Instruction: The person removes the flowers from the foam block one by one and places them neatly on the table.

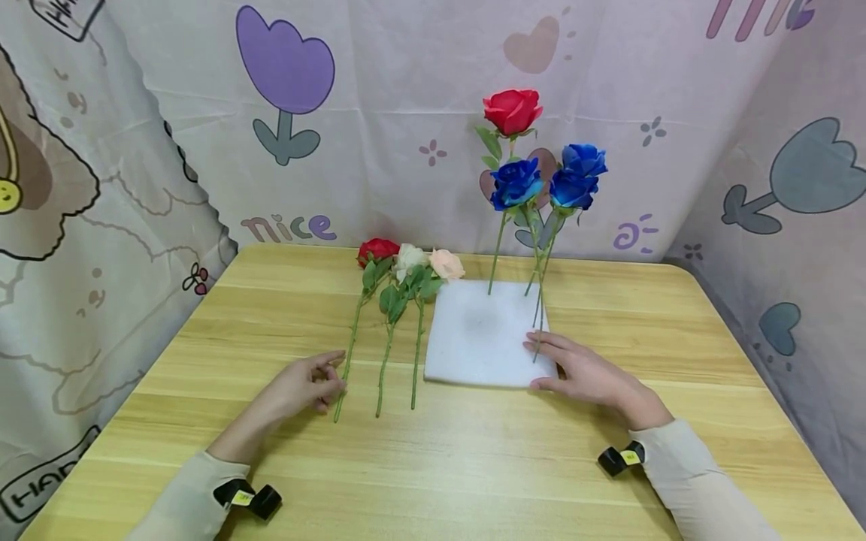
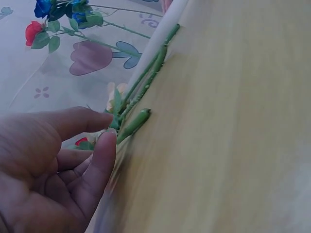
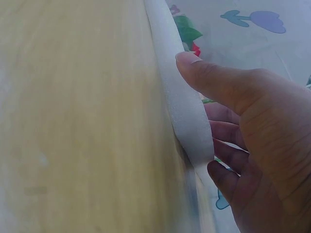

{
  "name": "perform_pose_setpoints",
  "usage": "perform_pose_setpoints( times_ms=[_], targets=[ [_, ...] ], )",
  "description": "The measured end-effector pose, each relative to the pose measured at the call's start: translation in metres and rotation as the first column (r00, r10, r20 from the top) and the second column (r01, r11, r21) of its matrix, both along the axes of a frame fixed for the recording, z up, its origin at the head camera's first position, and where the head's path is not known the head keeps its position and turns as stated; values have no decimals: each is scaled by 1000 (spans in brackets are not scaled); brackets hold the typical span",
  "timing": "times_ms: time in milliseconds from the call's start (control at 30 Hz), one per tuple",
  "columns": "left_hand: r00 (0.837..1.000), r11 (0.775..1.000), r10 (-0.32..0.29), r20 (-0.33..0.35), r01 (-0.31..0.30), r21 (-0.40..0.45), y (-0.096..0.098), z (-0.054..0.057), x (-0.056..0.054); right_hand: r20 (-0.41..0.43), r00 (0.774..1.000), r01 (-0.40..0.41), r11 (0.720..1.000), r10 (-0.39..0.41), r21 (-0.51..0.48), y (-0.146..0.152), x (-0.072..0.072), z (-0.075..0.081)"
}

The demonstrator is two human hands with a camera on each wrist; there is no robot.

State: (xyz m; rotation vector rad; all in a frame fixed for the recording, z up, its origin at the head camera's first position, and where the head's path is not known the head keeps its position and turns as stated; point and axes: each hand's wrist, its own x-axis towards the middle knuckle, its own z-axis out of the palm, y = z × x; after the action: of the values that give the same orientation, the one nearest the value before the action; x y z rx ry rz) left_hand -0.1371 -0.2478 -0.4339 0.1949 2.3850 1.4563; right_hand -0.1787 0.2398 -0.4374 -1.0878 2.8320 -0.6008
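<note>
My left hand (image 1: 307, 385) is at the lower stem of the leftmost loose red rose (image 1: 377, 250), index finger and thumb on either side of it. In the left wrist view, the thumb and index fingertips come close together by the stem's cut end (image 2: 142, 116). At the right front corner of a white foam board (image 1: 473, 338) rests my right hand (image 1: 588, 372), thumb along the front edge and fingers over the top. Upright in the board stand a red rose (image 1: 512, 113) and several blue roses (image 1: 517, 182), one stem close by the right fingers.
Beside the red rose lie a white rose (image 1: 410, 261) and a pale pink rose (image 1: 446, 264), stems toward me. All rests on a wooden table (image 1: 433, 473). A printed cloth (image 1: 392, 90) hangs behind it and at both sides.
</note>
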Motion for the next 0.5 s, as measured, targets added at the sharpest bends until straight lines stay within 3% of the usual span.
perform_pose_setpoints(
  times_ms=[500],
  targets=[
    [997,997,-75,-30,76,33,-4,15,-8,1,1000,-3,1000,3,-1,0,0,1]
  ],
)
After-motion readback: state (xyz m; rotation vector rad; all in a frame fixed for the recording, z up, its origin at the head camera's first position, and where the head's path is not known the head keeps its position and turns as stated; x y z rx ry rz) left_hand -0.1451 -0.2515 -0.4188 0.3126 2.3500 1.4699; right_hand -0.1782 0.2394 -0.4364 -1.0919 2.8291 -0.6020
